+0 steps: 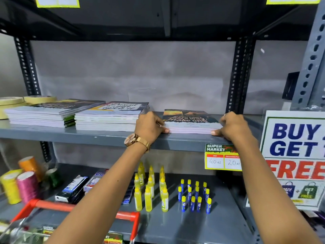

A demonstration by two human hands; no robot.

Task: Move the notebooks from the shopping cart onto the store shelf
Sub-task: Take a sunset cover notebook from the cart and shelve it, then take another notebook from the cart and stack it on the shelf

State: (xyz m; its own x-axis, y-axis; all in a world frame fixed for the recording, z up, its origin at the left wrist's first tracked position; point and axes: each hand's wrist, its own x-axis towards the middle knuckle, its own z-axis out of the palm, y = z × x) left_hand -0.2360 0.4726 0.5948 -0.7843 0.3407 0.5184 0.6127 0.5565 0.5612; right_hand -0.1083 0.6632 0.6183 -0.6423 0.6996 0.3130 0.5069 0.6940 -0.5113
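A short stack of notebooks (190, 121) with a dark cover lies flat on the grey shelf (105, 137). My left hand (151, 126), with a gold watch on its wrist, grips the stack's left edge. Its right edge is held by my right hand (232, 125). Two taller notebook stacks sit to the left, one in the middle (110, 117) and one further left (49, 112). The shopping cart's red handle (79, 207) shows at the bottom left, under my left forearm; its contents are blurred.
Tape rolls (15, 103) rest at the shelf's far left. On the lower shelf stand yellow glue bottles (149, 189), blue glue sticks (195, 196), boxes (73, 189) and thread spools (21, 184). A promo sign (295, 155) and a price tag (222, 157) hang at right.
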